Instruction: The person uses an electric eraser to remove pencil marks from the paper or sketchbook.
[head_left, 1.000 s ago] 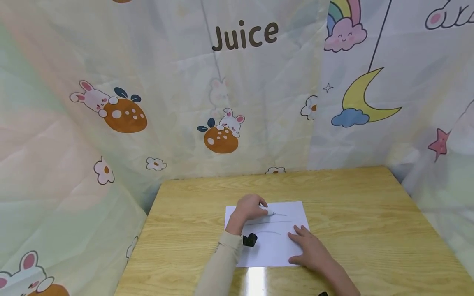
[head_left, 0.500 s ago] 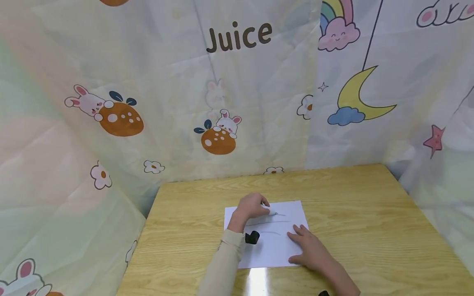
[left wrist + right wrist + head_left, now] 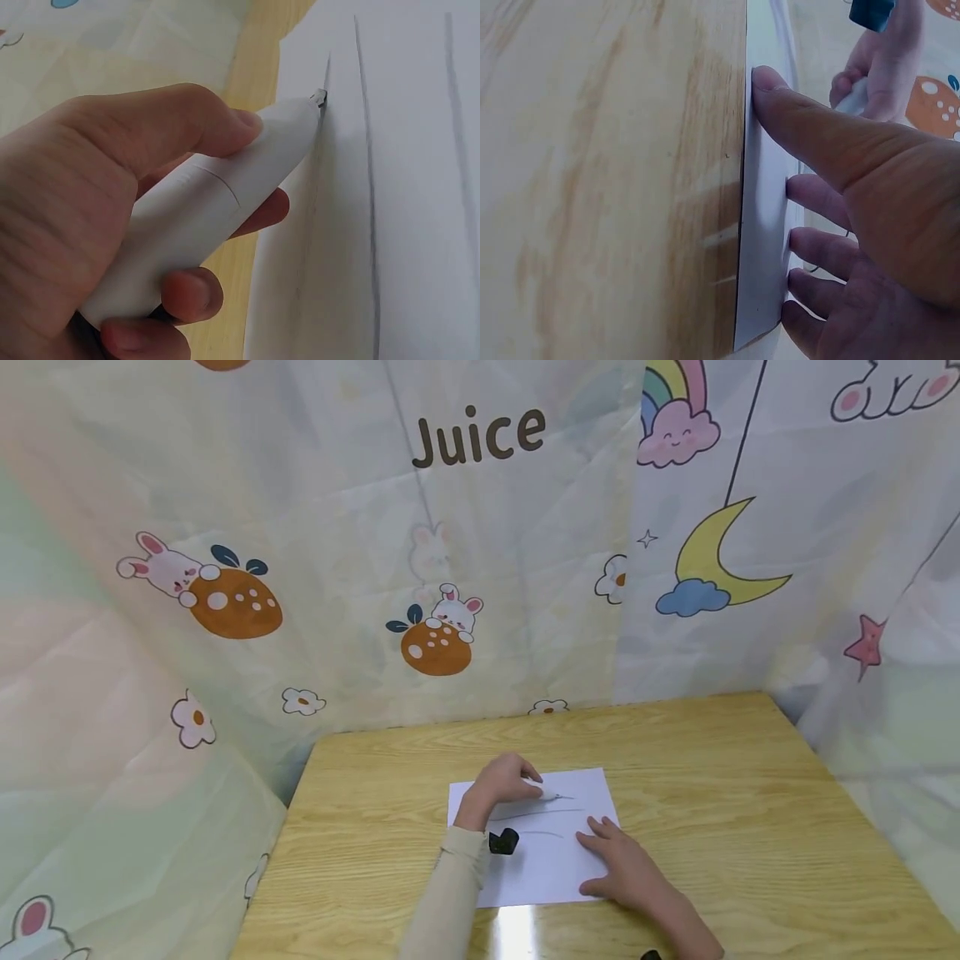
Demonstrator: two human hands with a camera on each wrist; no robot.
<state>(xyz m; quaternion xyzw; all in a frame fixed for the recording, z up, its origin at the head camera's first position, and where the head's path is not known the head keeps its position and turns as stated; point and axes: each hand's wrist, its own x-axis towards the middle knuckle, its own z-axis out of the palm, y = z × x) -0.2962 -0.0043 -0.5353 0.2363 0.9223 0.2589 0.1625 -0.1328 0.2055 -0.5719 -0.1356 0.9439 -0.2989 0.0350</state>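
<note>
My left hand (image 3: 504,778) grips a thick white electric eraser (image 3: 217,195), thumb along the top and fingers curled under. Its small metal-collared tip touches a grey line (image 3: 327,71) near the far edge of a white paper sheet (image 3: 532,877). Beyond the tip that line is dark; behind it only a faint trace shows. Two more grey lines, a middle line (image 3: 369,150) and a nearer line (image 3: 454,75), run roughly parallel. My right hand (image 3: 626,867) rests with spread fingers on the paper's right side; in the right wrist view its thumb (image 3: 810,112) lies at the sheet's edge.
The sheet lies on a wood-grain table (image 3: 360,843). Behind it and to the sides hangs a printed cloth (image 3: 525,527) with rabbits, flowers and a moon. A black wrist camera (image 3: 505,842) sits at the left wrist, above the paper.
The eraser's tip has crept right along the far line, and the dark stretch beyond it has shortened slightly. The right hand stays in place on the sheet. The head view has shifted a little.
</note>
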